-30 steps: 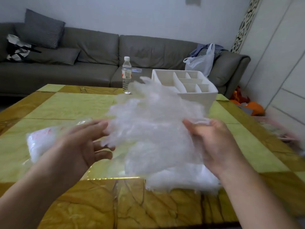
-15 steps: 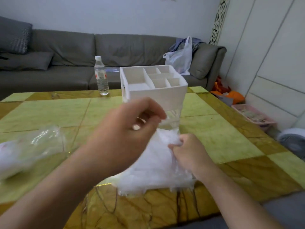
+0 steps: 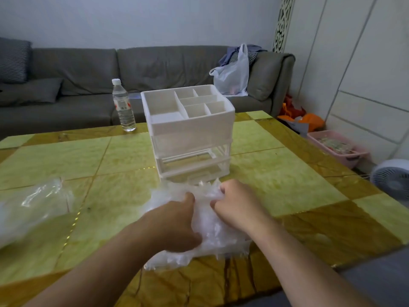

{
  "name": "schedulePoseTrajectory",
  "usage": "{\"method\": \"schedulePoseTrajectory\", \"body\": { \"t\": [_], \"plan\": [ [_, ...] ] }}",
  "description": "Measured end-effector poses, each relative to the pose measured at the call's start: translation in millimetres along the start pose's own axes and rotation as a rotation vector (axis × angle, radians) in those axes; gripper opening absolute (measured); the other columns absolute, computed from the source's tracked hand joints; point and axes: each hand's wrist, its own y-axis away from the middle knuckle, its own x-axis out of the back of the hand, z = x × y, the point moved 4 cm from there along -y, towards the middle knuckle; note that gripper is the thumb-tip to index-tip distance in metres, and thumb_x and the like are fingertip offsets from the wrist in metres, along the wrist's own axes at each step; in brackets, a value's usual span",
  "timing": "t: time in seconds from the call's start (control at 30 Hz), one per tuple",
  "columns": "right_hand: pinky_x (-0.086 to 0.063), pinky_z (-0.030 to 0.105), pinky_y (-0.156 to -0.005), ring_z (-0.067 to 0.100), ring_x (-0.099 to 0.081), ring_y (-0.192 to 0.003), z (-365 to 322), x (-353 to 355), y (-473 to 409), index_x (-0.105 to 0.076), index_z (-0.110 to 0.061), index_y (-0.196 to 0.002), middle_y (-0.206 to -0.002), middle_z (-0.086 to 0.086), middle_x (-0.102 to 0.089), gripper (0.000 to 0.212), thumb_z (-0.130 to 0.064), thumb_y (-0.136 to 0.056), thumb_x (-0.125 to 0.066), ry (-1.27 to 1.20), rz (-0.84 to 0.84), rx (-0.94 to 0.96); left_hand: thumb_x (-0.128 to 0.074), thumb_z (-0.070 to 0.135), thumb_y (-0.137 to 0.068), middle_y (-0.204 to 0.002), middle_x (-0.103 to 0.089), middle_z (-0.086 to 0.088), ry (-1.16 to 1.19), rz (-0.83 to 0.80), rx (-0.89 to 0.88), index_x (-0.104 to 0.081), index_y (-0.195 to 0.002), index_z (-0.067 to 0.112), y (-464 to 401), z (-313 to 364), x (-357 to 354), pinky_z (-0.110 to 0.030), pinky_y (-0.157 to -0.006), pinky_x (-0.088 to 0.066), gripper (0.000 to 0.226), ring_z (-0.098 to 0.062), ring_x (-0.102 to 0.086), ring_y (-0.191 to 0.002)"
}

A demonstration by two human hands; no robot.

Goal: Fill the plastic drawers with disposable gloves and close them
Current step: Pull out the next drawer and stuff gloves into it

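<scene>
Clear plastic gloves (image 3: pixel 208 231), lifted a second ago, now lie bunched at the drawers' (image 3: pixel 190 156) six o'clock, both the left hand (image 3: pixel 177 222) and right hand (image 3: pixel 234 207) gripping them, ready for stuffing.

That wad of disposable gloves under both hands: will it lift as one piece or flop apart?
The glove wad is probably floppy: thin crinkled film, with edges spilling loose on the table. It is likely very light, so it may shed sheets. Both the left hand and the right hand bunch it, which suggests it needs gathering.
</scene>
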Motion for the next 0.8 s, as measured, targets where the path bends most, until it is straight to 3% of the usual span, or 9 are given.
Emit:
{"method": "schedulePoseTrajectory", "body": {
  "t": [0.13,0.23,0.33,0.43,0.53,0.63,0.73,0.8],
  "plan": [
    [-0.034,0.030,-0.047,0.024,-0.054,-0.058,-3,6,3,-0.045,-0.016,-0.064,-0.067,0.003,-0.054,0.026,-0.009,-0.083,-0.060,0.071,0.058,0.022,-0.071,0.042,-0.079,-0.097,-0.065,0.001,0.129,-0.051,0.018,-0.014,-0.154,0.029,-9,-1,-6,-0.030,-0.069,-0.056,0.095,-0.019,-0.066,-0.088],
    [-0.039,0.030,-0.050,0.021,-0.057,-0.063,-6,12,7,-0.052,-0.017,-0.072,-0.075,0.000,-0.059,0.023,-0.016,-0.088,-0.068,0.285,0.137,0.034,-0.070,0.043,-0.080,-0.107,-0.067,-0.003,0.129,-0.053,0.009,-0.008,-0.158,0.027,-17,2,-12,-0.030,-0.073,-0.055,0.101,-0.022,-0.066,-0.095],
    [-0.049,0.035,-0.065,0.027,-0.066,-0.091,-12,15,11,-0.055,-0.017,-0.099,-0.107,0.006,-0.064,0.022,-0.022,-0.092,-0.075,0.419,0.137,-0.035,-0.064,0.048,-0.076,-0.112,-0.066,-0.003,0.042,0.024,0.000,-0.008,-0.158,0.025,-19,7,-15,-0.038,-0.085,-0.059,0.102,-0.023,-0.065,-0.100],
    [-0.054,0.037,-0.082,0.031,-0.062,-0.113,-23,21,13,-0.045,-0.010,-0.137,-0.131,0.012,-0.055,0.058,-0.012,-0.089,-0.077,0.445,0.151,-0.036,-0.058,0.051,-0.072,-0.107,-0.065,-0.002,0.022,0.067,0.009,-0.017,-0.153,0.024,-23,8,-20,-0.037,-0.078,-0.056,0.094,-0.023,-0.063,-0.096],
    [-0.049,0.029,-0.085,0.019,-0.053,-0.106,-59,19,29,-0.048,-0.020,-0.123,-0.120,-0.003,-0.051,0.042,-0.009,-0.090,-0.072,0.344,0.143,0.206,-0.052,0.054,-0.076,-0.117,-0.067,0.000,-0.044,0.110,-0.028,-0.049,-0.131,0.021,-24,13,-22,-0.036,-0.070,-0.050,0.063,-0.022,-0.063,-0.092],
    [-0.041,0.027,-0.066,0.017,-0.051,-0.082,-75,1,40,-0.049,-0.022,-0.094,-0.095,-0.004,-0.052,0.018,-0.007,-0.089,-0.058,0.213,-0.029,0.182,-0.052,0.051,-0.094,-0.121,-0.068,0.002,-0.133,0.052,-0.021,-0.061,-0.122,0.023,-22,13,-22,-0.033,-0.089,-0.050,0.040,-0.020,-0.065,-0.109],
    [-0.041,0.032,-0.068,0.021,-0.054,-0.078,-57,-17,30,-0.054,-0.020,-0.086,-0.081,-0.004,-0.045,0.016,-0.010,-0.098,-0.053,0.306,-0.092,0.090,-0.057,0.065,-0.084,-0.123,-0.069,0.006,-0.077,0.088,-0.046,-0.054,-0.132,0.023,-23,6,-25,-0.035,-0.090,-0.054,0.063,-0.019,-0.065,-0.112],
    [-0.042,0.033,-0.074,0.025,-0.062,-0.092,-45,-21,23,-0.056,-0.020,-0.088,-0.090,0.000,-0.053,0.016,-0.015,-0.103,-0.054,0.327,-0.091,0.069,-0.057,0.077,-0.071,-0.121,-0.069,0.007,0.004,0.123,-0.072,-0.035,-0.139,0.022,-25,2,-28,-0.039,-0.087,-0.055,0.091,-0.020,-0.066,-0.109]
  ]
}}
